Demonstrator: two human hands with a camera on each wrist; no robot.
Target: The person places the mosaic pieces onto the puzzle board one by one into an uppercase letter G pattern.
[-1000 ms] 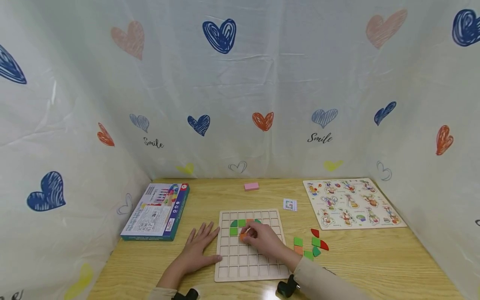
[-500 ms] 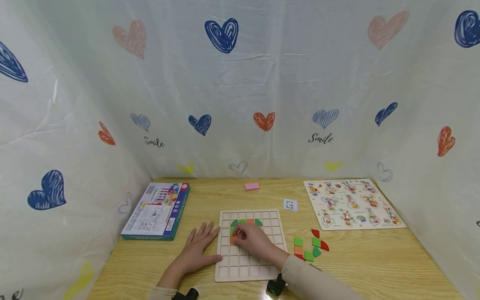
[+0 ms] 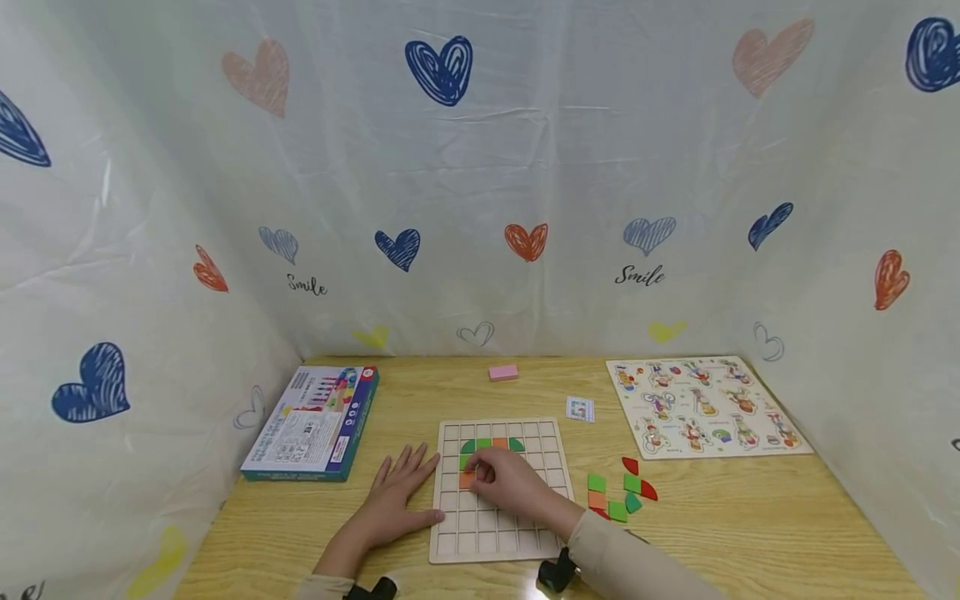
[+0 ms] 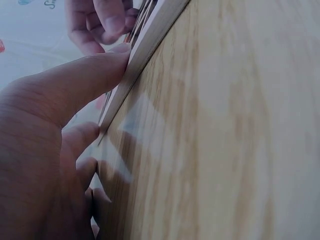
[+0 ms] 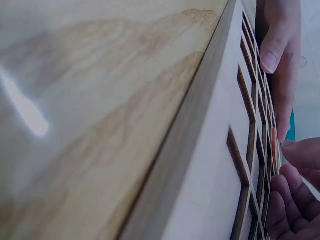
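Observation:
A pale wooden grid board [image 3: 465, 546] lies on the table. Spread flat, my left hand [image 3: 397, 496] rests beside it, the thumb and index fingertip against its left edge. Over the board, my right hand [image 3: 513, 483] has thumb and fingers curled together at an orange square tile [image 3: 466, 480], which sits in a left-hand cell; its right part is hidden by the fingertips. Above it is a green square tile [image 3: 464, 461], partly covered. The row farther up carries dark green rounded tiles [image 3: 517, 445] at its ends, with a green square [image 3: 483, 443] and an orange one [image 3: 500, 443] between.
Right of the board lie several loose green, orange and red tiles [image 3: 632, 483]. A small patterned card [image 3: 580, 409] and a picture board [image 3: 712, 408] are farther back. A boxed set [image 3: 311, 423] stands left; a pink block [image 3: 503, 373] is at the back.
My right hand has shifted a little left with the orange tile, which now lies in the left-hand cell below the green square. Over the last half second it hardly moves. My left hand stays put.

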